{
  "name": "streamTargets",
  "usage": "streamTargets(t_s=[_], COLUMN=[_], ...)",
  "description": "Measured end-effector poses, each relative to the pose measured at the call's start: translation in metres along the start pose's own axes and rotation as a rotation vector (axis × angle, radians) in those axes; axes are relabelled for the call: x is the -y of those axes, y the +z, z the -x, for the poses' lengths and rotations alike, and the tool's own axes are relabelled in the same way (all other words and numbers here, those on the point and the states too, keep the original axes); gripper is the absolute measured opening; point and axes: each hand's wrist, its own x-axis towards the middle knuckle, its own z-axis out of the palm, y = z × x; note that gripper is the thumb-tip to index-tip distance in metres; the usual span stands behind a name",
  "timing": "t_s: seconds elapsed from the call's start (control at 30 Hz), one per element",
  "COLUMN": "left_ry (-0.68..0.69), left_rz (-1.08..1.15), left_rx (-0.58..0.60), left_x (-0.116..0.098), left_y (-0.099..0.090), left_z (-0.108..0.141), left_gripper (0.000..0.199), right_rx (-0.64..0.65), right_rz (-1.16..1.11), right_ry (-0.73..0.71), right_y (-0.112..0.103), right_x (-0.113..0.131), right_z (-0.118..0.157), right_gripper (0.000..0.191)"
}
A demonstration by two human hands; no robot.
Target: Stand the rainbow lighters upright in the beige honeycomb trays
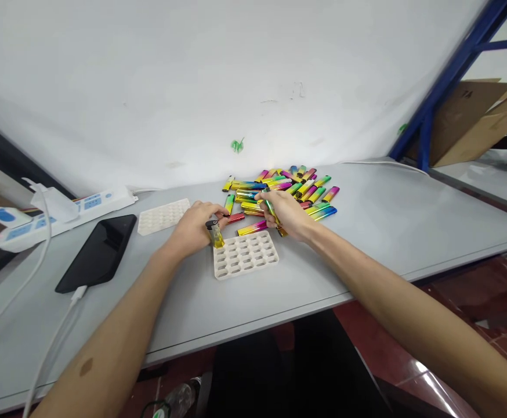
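Note:
My left hand (198, 225) is at the back left corner of a white tray (245, 268) with rows of oblong holes. Its fingers and thumb close around the left end of a red lighter (236, 217). One yellow lighter (217, 235) with a dark top stands upright in the tray's corner hole, right beside that hand. My right hand (287, 210) is closed on a green and gold lighter (271, 210), held slanted at the front of a loose pile of shiny multicoloured lighters (308, 188). A pink and yellow lighter (252, 227) lies just behind the tray.
A second white tray (163, 216) lies left of my left hand. Farther left are a black phone (99, 252) on a white cable (57, 328) and a white power strip (89, 203). A white wall (201, 87) backs the grey table (393, 226); cardboard boxes (475, 122) stand at right.

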Motion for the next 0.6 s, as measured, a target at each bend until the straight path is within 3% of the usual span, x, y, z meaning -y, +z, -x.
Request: streamTargets(t_s=[0.1,0.2,0.33,0.6], left_ry=[-0.006,-0.003,-0.006,0.027], left_rz=[0.017,0.033,0.055,0.116], left_rx=[0.005,0.008,0.015,-0.031], left_x=[-0.001,-0.001,-0.001,-0.004], left_y=[-0.001,-0.003,-0.003,-0.005], left_z=[0.001,0.002,0.003,0.002], left_gripper=[0.027,0.029,0.029,0.035], right_rx=[0.069,0.137,0.127,0.195], right_rz=[0.072,0.081,0.098,0.118], right_ry=[-0.09,-0.119,-0.089,-0.089], right_y=[0.0,-0.001,-0.002,-0.001], right_x=[0.001,-0.001,-0.006,-0.009], right_z=[0.003,0.004,0.0,0.001], right_gripper=[0.023,0.039,0.058,0.05])
